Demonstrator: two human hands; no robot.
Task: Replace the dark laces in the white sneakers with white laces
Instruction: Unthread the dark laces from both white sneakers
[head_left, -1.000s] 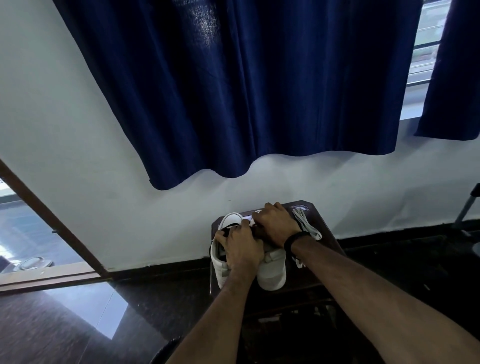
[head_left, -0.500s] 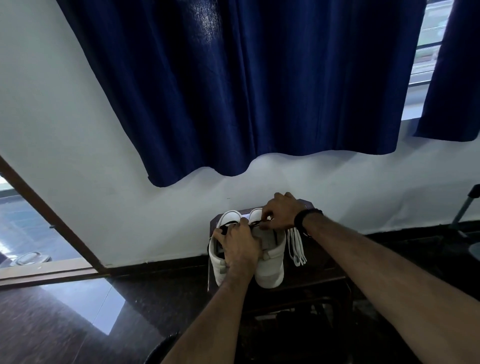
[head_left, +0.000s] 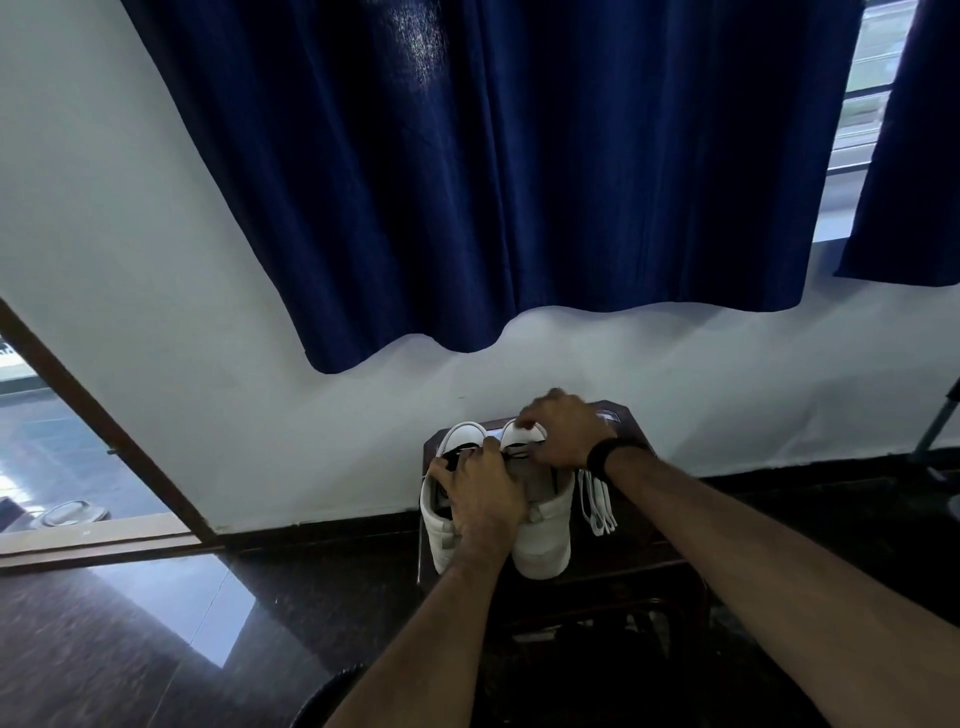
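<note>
White sneakers (head_left: 543, 540) sit side by side on the small dark bench (head_left: 621, 540) against the wall, toes toward the person, probably so both lace rows face up. Left hand (head_left: 480, 501) lies over the left-side shoe, fingers (head_left: 457, 460) curled at its dark laces (head_left: 457, 448) — a pinch, it seems. Right hand (head_left: 563, 431) is at the other shoe's tongue, fingers bent down onto it; actual hold unclear. White laces (head_left: 597, 501) wait just right of the sneakers.
</note>
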